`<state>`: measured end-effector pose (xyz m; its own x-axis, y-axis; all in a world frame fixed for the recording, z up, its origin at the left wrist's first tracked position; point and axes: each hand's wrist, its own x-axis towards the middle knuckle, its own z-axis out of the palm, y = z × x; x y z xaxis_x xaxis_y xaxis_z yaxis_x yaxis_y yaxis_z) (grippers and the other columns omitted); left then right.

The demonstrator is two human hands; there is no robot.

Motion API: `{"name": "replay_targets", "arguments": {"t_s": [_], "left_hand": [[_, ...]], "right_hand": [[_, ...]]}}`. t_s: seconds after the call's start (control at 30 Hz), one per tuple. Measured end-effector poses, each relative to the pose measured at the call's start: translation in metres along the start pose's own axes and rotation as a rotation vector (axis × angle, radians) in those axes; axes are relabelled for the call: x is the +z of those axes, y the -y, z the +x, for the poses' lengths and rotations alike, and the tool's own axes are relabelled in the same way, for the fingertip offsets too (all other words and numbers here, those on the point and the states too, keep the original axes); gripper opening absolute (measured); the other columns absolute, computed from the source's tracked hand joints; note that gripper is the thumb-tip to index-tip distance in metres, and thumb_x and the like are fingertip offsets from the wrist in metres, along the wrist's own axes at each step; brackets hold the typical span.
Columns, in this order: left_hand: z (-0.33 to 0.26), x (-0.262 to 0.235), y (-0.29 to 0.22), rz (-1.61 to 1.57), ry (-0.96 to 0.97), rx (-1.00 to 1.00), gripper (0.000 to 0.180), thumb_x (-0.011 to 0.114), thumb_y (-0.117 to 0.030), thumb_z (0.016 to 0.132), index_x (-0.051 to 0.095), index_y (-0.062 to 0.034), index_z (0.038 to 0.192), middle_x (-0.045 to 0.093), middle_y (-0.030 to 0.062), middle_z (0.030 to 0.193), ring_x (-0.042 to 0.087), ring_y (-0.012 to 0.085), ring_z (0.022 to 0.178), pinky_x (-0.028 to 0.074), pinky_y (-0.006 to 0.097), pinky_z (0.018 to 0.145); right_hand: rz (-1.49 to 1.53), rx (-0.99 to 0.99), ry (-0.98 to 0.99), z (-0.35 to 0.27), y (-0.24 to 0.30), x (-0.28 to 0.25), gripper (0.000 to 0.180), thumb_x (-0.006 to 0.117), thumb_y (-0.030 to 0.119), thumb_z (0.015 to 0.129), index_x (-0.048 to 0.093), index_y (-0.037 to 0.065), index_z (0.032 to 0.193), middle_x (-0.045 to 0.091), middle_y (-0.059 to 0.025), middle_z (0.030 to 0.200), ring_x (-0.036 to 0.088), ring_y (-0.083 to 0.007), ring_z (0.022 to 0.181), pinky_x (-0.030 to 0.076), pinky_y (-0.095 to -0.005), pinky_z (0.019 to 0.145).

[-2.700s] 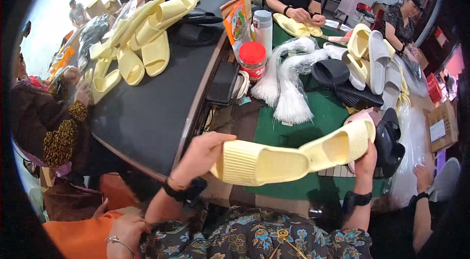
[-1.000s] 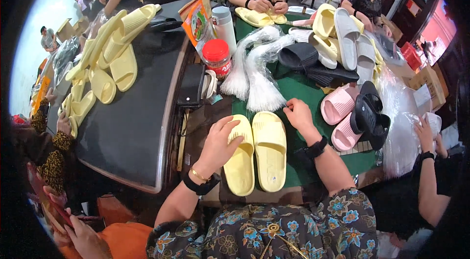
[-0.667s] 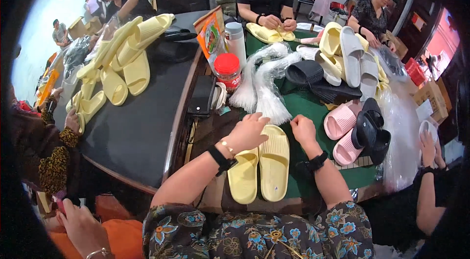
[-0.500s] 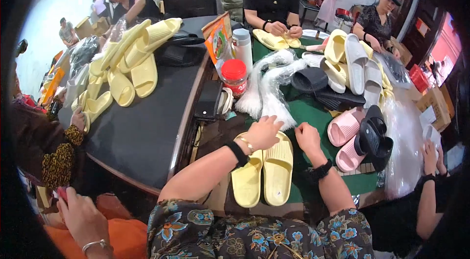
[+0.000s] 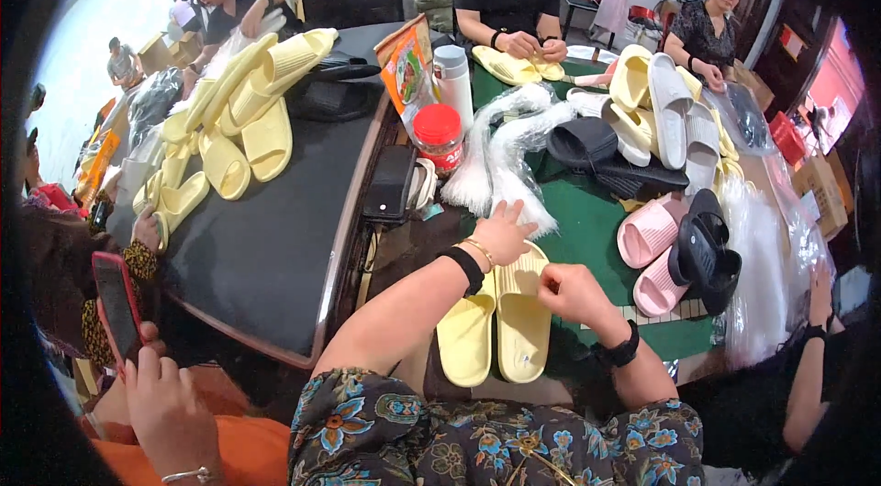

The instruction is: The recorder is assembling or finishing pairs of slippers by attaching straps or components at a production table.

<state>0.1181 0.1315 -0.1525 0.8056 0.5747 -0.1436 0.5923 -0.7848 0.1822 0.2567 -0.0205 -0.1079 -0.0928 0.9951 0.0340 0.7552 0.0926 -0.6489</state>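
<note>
1. Lower centre of the frame: a pair of pale yellow slippers (image 5: 500, 325) lies side by side, soles down, on the near edge of the green table (image 5: 587, 224). Under three seconds ago the same pair was held up off the table, stretched end to end between both hands; it has since been laid flat and squared up.

2. Just right of centre, the right hand (image 5: 574, 291) is curled closed at the toe end of the right slipper, touching its edge. Whether it pinches the slipper or something small I cannot tell.

3. Centre of the frame: the left hand (image 5: 503, 231) has crept forward over the last second, off the slippers. It now hovers with fingers spread at the ragged lower end of the bundle of clear plastic bags (image 5: 500, 156), holding nothing.

4. The slippers look settled, and attention has shifted from them to the bags.

5. Right of centre: pink slippers (image 5: 650, 243) and black slippers (image 5: 702, 252) lie loose beside crumpled clear film.

6. Upper centre: a red-lidded jar (image 5: 440, 135) and a white bottle (image 5: 453, 82) stand beyond the bags.

7. Upper left: more yellow slippers (image 5: 243, 114) are heaped on a dark grey table (image 5: 275, 247).
</note>
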Motion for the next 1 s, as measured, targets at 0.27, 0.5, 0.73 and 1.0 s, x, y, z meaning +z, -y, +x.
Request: {"name": "replay_targets", "arguments": {"t_s": [0.27,0.5,0.73,1.0], "left_hand": [[0.006,0.0,0.003,-0.022,-0.009,0.015,0.055,0.059,-0.04,0.089,0.046,-0.0291,0.142,0.028,0.0213,0.153,0.031,0.049,0.136,0.039,0.051,0.107],[0.01,0.006,0.012,-0.012,-0.045,0.102,0.056,0.061,-0.034,0.088,0.047,-0.0218,0.141,0.032,0.0282,0.148,0.038,0.0492,0.131,0.031,0.048,0.112],[-0.023,-0.028,-0.006,-0.169,-0.215,0.074,0.036,0.064,-0.024,0.086,0.065,-0.0119,0.12,0.057,0.0201,0.127,0.057,0.0358,0.113,0.047,0.044,0.098],[-0.116,-0.058,-0.055,-1.086,-0.278,0.379,0.036,0.046,-0.028,0.1,0.067,0.0003,0.099,0.069,0.0147,0.089,0.065,0.0268,0.084,0.05,0.037,0.077]], "right_hand": [[0.272,-0.318,0.554,-0.048,0.04,-0.003,0.01,0.062,0.014,0.08,0.06,0.004,0.08,0.059,-0.0137,0.066,0.059,-0.0309,0.059,0.047,-0.0387,0.056],[0.603,-0.446,1.03,-0.067,0.058,-0.025,0.009,0.062,0.009,0.085,0.06,0.001,0.081,0.056,-0.0073,0.068,0.052,-0.0171,0.058,0.042,-0.031,0.053],[0.612,-0.463,0.879,-0.063,0.051,-0.056,0.014,0.065,0.012,0.086,0.06,0.0,0.08,0.058,-0.0073,0.069,0.055,-0.0195,0.058,0.044,-0.0322,0.055],[0.683,0.081,0.087,-0.048,0.028,-0.055,0.004,0.06,0.001,0.072,0.058,0.002,0.068,0.059,-0.0016,0.064,0.051,-0.006,0.057,0.039,-0.0199,0.053]]}}
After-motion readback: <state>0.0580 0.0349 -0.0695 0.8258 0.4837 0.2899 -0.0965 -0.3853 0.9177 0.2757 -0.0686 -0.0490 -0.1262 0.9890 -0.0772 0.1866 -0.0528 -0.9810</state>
